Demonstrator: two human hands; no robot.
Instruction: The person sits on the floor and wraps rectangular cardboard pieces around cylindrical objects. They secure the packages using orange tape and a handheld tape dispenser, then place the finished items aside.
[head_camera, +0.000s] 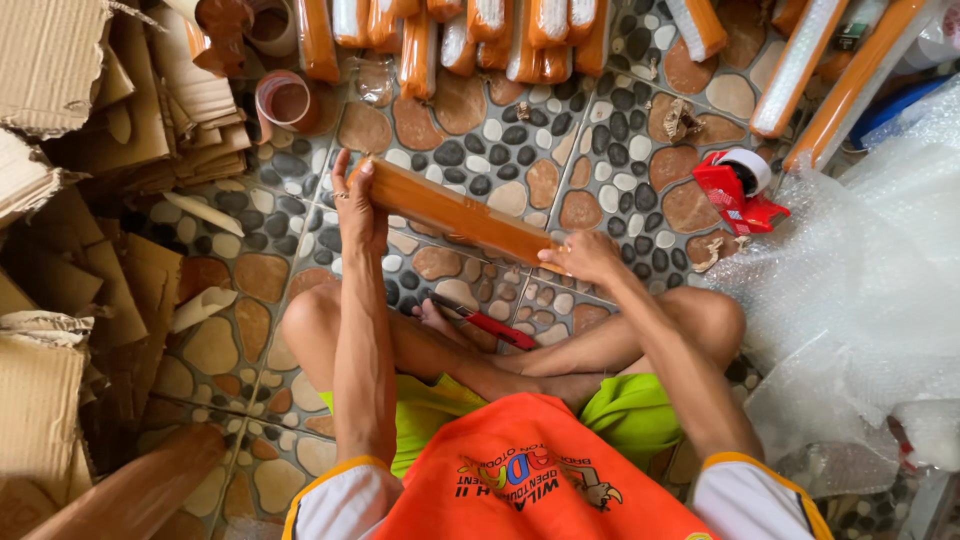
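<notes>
I sit cross-legged on a pebble-patterned tile floor (500, 140). Both hands hold one long orange-brown wooden bar (455, 212) above my knees, slanting from upper left down to the right. My left hand (357, 205) grips its left end, fingers wrapped over the top. My right hand (585, 256) is closed on its right end. A red-handled cutter (487, 321) lies on the floor by my feet, just below the bar.
Torn cardboard pieces (80, 120) pile up at the left. Several plastic-wrapped orange bars (480, 35) lie along the top. A red tape dispenser (738, 186) sits at right beside a heap of bubble wrap (870, 270). A brown tape roll (284, 100) stands at upper left.
</notes>
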